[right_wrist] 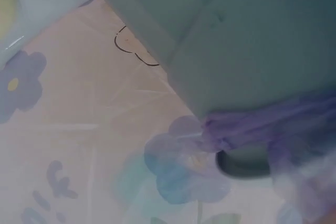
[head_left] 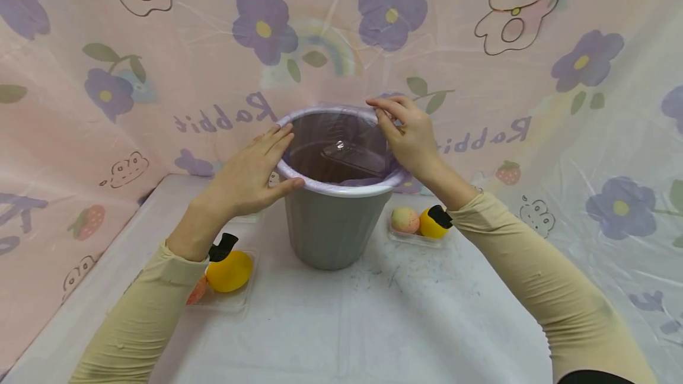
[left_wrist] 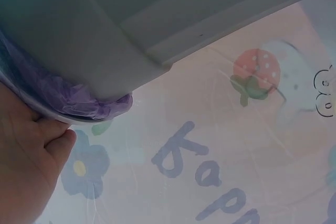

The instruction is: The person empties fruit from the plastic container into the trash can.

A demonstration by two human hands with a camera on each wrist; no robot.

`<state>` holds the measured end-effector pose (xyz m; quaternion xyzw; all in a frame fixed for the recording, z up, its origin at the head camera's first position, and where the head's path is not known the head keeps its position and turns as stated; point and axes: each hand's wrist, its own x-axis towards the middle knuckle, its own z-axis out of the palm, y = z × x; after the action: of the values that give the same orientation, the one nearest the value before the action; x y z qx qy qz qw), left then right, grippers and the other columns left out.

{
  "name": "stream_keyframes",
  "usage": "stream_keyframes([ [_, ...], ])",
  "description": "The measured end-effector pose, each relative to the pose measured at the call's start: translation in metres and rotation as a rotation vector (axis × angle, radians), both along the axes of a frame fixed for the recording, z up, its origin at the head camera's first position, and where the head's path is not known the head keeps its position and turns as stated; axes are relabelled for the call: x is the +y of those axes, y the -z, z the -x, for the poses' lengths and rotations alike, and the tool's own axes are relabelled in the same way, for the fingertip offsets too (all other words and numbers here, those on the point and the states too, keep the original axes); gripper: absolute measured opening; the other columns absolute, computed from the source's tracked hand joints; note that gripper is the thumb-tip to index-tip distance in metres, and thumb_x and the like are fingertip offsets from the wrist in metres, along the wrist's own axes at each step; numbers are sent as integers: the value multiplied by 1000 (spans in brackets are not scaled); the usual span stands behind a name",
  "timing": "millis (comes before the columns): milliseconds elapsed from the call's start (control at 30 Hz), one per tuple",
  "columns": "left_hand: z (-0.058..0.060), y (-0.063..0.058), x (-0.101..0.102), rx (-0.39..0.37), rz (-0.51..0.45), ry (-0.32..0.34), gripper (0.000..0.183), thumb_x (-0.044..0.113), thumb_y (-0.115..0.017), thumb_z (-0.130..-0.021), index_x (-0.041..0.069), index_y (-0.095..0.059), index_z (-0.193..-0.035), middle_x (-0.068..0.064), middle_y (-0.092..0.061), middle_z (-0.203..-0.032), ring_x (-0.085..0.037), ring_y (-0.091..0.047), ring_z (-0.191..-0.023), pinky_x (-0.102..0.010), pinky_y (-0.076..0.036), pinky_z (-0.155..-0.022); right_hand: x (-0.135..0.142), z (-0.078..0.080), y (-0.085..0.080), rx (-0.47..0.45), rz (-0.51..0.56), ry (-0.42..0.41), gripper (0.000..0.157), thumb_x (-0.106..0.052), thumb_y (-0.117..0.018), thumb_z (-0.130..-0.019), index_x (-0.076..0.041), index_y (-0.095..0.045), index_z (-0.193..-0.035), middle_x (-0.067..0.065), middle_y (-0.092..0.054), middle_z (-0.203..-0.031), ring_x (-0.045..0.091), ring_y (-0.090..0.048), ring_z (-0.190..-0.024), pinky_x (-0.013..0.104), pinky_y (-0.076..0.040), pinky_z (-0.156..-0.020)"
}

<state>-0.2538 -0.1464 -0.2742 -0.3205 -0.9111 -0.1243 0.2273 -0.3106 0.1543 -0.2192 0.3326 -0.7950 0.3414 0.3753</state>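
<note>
A grey bin (head_left: pixel 336 224) with a pale rim stands upright mid-table, a thin purple plastic bag (left_wrist: pixel 86 100) folded over its rim. My left hand (head_left: pixel 245 170) rests on the rim's left side, fingers straight and thumb along the front edge. At the right rear of the rim, my right hand (head_left: pixel 413 138) pinches the bag between thumb and fingers. In the right wrist view, bunched purple film (right_wrist: pixel 247 124) hangs below the rim beside a dark slot. Something clear and shiny, seemingly a plastic tray (head_left: pixel 354 156), lies tilted inside the bin.
A clear tray (head_left: pixel 251 295) with a yellow ball (head_left: pixel 229 271) and a pinkish one sits front left. Right of the bin, another tray (head_left: pixel 416 240) holds a peach-coloured ball (head_left: pixel 405 220) and a yellow one. A patterned curtain (head_left: pixel 331 28) hangs close behind.
</note>
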Motion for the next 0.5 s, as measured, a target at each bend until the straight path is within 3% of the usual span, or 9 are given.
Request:
stream_keyframes([
  [233, 0, 0, 1, -2, -3, -1, 88, 65, -43, -90, 4, -23, -150, -5, -14, -159, -25, -15, -145, -43, -16, -117, 3, -8, -4, -19, 109, -27, 23, -12, -57, -94, -13, -71, -112, 4, -67, -105, 11, -59, -78, 15, -44, -60],
  [500, -1, 0, 1, -8, -4, 1, 87, 65, -43, -90, 4, -22, -150, -4, -13, -159, -25, -13, -145, -45, -17, -117, -2, -40, -27, -33, 248, -80, 23, 0, -52, -94, 5, -67, -111, 19, -64, -104, 10, -58, -74, 20, -54, -62],
])
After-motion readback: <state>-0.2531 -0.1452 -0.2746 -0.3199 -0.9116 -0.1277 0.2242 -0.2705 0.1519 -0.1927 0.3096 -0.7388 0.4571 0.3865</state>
